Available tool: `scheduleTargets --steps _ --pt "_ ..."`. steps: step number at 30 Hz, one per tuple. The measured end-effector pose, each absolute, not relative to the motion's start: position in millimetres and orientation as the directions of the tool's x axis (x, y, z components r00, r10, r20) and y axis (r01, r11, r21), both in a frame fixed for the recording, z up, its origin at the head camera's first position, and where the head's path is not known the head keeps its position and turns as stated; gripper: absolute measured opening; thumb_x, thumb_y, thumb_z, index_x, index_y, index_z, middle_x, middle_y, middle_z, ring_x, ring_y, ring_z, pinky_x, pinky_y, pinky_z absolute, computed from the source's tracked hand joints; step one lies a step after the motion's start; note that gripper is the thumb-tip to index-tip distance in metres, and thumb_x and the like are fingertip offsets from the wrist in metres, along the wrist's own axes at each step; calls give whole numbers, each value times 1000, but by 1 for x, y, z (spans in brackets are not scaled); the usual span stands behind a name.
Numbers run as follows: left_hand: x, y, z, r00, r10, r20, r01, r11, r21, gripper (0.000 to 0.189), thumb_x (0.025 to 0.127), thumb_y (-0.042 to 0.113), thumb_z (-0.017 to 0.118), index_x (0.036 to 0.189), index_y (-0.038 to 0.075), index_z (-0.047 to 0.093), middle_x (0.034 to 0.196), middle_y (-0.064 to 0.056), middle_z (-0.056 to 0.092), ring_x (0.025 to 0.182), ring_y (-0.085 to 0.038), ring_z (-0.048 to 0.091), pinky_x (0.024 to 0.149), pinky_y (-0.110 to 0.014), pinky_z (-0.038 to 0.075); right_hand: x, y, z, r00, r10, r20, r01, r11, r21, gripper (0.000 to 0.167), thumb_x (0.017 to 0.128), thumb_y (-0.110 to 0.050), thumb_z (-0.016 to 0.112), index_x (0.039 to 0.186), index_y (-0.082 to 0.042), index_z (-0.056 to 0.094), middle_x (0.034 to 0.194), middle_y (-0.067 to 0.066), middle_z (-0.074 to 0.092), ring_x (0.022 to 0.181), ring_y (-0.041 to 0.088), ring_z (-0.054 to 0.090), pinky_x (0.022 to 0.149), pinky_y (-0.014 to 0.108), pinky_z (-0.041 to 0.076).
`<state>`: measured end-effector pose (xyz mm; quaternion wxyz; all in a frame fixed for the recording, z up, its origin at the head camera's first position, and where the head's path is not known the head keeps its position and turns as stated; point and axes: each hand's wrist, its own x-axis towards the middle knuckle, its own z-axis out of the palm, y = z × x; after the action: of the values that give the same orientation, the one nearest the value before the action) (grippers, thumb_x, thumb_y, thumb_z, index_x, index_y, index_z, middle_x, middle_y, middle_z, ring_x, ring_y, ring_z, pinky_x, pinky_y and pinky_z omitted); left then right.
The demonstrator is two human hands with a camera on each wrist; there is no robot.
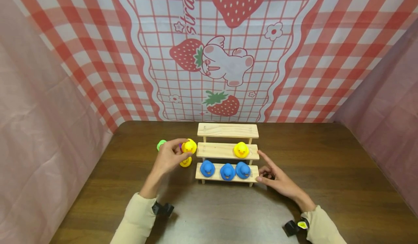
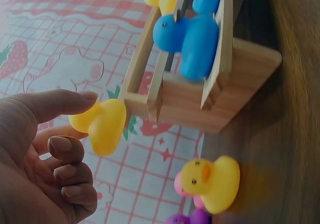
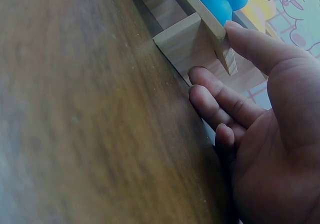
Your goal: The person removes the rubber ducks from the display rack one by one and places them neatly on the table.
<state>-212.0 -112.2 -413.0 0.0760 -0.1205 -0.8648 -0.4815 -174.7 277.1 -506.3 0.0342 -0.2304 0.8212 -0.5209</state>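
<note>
Left of a three-tier wooden shelf rack, my left hand pinches a yellow rubber duck between thumb and forefinger. The left wrist view shows this duck at the end of the middle shelf. Another yellow duck stands toward that shelf's right end. Blue ducks line the bottom shelf, two close together on the right. My right hand is at the rack's right side, thumb at the bottom shelf's end and forefinger stretched toward the middle shelf. Its other fingers bend loosely in the right wrist view.
On the table left of the rack sits one more yellow duck, with a pink piece behind it and a purple one beside it. A green object shows behind my left hand. A strawberry-print cloth hangs behind.
</note>
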Motion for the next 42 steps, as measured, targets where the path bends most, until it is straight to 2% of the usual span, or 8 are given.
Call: scheduleTargets --steps 6,17,20,28,42 --pt "-212 -127 -415 -970 106 217 240 530 813 39 78 7 82 115 0 72 58 -1 46 51 -10 39 48 -20 31 -174 278 -506 -891 -418 178 -342 360 -868 86 94 -4 66 161 -9 13 88 0 68 82 1 58 64 25 44" --pt "-216 -153 -430 -987 76 138 157 553 818 41 79 6 81 119 1 71 56 1 42 48 -6 36 46 -21 28 -174 279 -506 -888 -419 188 -351 355 -867 85 94 -3 65 161 -10 13 89 3 69 83 2 59 64 25 43" --pt "-218 -158 -435 -988 76 135 154 565 810 40 79 6 81 118 0 72 56 2 42 50 -7 38 47 -21 30 -174 278 -506 -885 -424 193 -356 348 -867 85 94 -3 65 161 -10 13 89 6 69 83 2 58 64 25 43" --pt "-220 -167 -445 -988 81 131 153 607 780 41 78 8 82 117 0 72 56 3 43 52 -8 41 49 -21 33 -175 278 -505 -894 -415 168 -332 363 -870 86 94 -5 66 161 -13 13 90 3 69 84 2 59 66 25 44" --pt "-225 -175 -464 -991 104 86 133 622 772 40 79 10 82 116 -1 72 58 1 47 52 -7 42 49 -21 34 -174 277 -505 -896 -411 169 -332 366 -870 86 93 -4 66 161 -11 14 89 1 68 83 2 58 65 25 44"
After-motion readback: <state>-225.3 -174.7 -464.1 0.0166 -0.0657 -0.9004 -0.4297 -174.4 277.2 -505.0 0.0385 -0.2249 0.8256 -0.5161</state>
